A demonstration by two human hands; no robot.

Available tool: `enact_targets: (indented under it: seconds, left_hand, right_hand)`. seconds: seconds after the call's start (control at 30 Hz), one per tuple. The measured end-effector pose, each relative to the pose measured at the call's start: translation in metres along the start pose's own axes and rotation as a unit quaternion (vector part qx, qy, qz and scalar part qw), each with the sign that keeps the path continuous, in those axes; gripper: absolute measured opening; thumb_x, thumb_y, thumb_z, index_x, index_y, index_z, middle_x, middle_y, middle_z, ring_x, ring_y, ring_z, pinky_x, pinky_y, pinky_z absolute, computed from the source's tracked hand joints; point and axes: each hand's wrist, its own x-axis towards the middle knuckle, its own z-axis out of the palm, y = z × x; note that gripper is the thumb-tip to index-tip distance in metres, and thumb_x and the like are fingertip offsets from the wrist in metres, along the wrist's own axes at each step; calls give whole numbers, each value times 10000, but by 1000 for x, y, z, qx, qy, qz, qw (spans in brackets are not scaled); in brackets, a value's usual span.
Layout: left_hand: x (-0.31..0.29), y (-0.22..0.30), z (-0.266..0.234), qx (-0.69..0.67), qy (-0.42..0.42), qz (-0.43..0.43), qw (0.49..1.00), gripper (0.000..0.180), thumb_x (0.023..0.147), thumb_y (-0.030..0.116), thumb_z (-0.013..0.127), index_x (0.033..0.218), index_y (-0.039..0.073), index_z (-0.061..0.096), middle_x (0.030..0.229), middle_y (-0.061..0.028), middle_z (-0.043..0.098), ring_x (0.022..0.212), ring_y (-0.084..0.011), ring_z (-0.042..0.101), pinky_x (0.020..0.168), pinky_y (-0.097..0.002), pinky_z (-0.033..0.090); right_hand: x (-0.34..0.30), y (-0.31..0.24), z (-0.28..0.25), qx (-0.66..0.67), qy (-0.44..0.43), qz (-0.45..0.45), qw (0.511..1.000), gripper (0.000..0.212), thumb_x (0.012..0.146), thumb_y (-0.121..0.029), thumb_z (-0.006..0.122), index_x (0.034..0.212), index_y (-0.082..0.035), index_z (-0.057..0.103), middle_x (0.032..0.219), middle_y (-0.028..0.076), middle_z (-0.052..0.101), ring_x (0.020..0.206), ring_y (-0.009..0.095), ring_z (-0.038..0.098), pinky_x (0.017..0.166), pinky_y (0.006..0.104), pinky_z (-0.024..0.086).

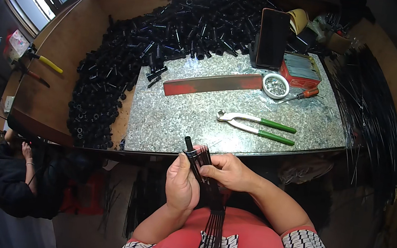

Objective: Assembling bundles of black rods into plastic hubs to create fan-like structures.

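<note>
My left hand [181, 187] is closed around the top of a black umbrella frame [214, 229], its thumb pressed near the collar where the thin ribs meet. A short black tube end sticks up above that thumb. From the right, my right hand [230, 172] pinches the ribs just below the collar with thumb and fingers. The gathered ribs run down across my lap toward the lower edge. On the bench beyond my hands lie end-cutting pliers [257, 127] with green handles.
A grey speckled bench top [174, 121] carries a worn red bar [213, 85], a white bowl [275, 86] of small metal parts, a screwdriver [302, 95] and a phone [272, 38]. Black plastic parts [181, 26] are heaped behind. Black rods [370, 111] lie right. Another person [21, 176] sits left.
</note>
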Motion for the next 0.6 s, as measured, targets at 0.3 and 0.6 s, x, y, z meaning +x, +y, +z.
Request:
enact_targets:
  seconds: [0.3,0.6]
  left_hand:
    - [-1,-3,7,59,23,20,998,367,1024,252,371,1153,-43,547,1062,-105,629,961,-144,588,890,-278,440]
    - [2,-5,0,67,19,46,996,368,1026,222,361,1175,-64,537,1163,-148,588,1108,-210,544,1010,-353,383]
  right_hand:
    - [5,9,-6,-5,-12,30,999,345,926,-352,598,755,-54,627,559,-61,469,476,27,426,424,216,313]
    - [7,4,-8,-13,-36,45,998,316,939,-337,580,792,-60,623,576,-60,482,484,30,450,428,214,333]
